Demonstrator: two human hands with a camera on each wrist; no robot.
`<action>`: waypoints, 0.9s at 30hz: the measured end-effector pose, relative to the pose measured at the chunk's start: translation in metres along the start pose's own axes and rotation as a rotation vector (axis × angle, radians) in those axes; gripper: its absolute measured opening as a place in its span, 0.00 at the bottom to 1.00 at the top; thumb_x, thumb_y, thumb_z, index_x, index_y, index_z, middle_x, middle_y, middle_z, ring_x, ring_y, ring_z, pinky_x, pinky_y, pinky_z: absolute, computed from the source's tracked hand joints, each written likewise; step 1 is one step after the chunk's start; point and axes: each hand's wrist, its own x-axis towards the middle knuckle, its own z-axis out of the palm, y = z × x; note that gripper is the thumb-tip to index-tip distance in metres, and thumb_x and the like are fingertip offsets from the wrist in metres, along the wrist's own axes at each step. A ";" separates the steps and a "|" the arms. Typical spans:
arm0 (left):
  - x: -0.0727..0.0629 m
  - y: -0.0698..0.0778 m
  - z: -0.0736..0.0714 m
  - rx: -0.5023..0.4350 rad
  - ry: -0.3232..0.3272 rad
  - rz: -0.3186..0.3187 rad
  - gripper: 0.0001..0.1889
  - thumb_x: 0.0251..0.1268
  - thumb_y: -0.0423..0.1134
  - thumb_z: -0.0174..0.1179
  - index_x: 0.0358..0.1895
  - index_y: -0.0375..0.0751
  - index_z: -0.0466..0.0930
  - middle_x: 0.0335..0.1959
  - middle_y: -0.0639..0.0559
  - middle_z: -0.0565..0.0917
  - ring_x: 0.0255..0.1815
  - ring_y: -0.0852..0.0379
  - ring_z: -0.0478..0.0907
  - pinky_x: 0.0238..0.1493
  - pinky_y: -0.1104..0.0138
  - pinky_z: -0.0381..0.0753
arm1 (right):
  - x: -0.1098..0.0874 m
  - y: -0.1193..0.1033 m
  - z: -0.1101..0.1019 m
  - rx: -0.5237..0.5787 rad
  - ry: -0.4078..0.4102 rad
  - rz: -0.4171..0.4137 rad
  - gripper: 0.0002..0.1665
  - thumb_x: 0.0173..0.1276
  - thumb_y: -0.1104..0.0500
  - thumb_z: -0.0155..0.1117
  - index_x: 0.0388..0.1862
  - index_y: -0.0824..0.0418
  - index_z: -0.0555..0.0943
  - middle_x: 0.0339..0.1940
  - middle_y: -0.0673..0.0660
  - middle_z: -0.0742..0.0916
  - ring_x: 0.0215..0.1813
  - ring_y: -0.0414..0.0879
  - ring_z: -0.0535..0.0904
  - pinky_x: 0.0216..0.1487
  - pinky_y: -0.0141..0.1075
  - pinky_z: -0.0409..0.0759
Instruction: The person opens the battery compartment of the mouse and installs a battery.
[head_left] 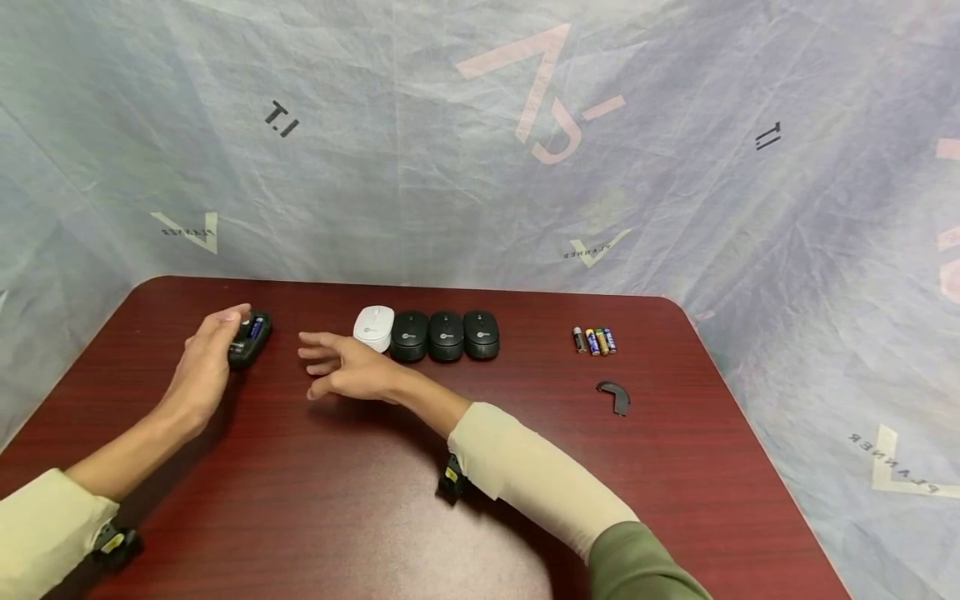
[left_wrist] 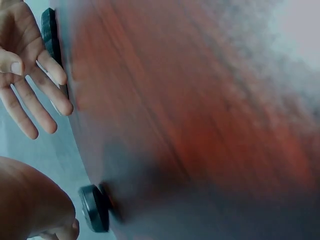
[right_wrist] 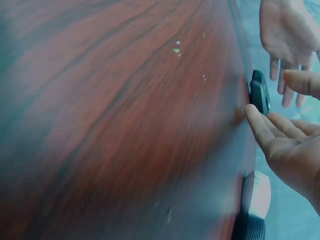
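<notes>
In the head view, a black computer mouse [head_left: 250,340] lies at the table's left side with its battery bay uncovered and a blue battery showing inside. My left hand [head_left: 207,360] is right beside it, fingers overlapping its near edge. The right wrist view shows the left hand's fingers extended behind the mouse [right_wrist: 259,94]. My right hand [head_left: 351,367] hovers over the table with spread fingers and holds nothing. It is between that mouse and a white mouse [head_left: 374,325], nearest the white one.
Three black mice [head_left: 446,336] stand in a row to the right of the white one. Farther right lie several small batteries [head_left: 595,341], with a curved dark cover [head_left: 617,397] in front of them. A grey printed cloth [head_left: 420,167] hangs behind the table [head_left: 360,517].
</notes>
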 end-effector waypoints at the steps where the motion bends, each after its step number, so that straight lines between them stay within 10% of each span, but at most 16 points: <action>1: -0.001 0.002 0.001 0.007 -0.006 0.005 0.38 0.96 0.61 0.30 0.90 0.37 0.60 0.88 0.27 0.63 0.84 0.28 0.51 0.85 0.37 0.49 | -0.003 0.000 -0.001 -0.001 -0.005 -0.003 0.54 0.72 0.75 0.71 0.93 0.61 0.61 0.88 0.66 0.75 0.85 0.59 0.78 0.70 0.24 0.85; 27: -0.003 0.034 0.049 0.134 -0.207 0.132 0.34 0.96 0.60 0.42 0.86 0.40 0.68 0.85 0.32 0.72 0.88 0.30 0.59 0.82 0.31 0.65 | -0.079 0.026 -0.044 -0.154 0.014 -0.058 0.29 0.77 0.70 0.69 0.76 0.66 0.83 0.71 0.67 0.90 0.69 0.56 0.92 0.62 0.29 0.91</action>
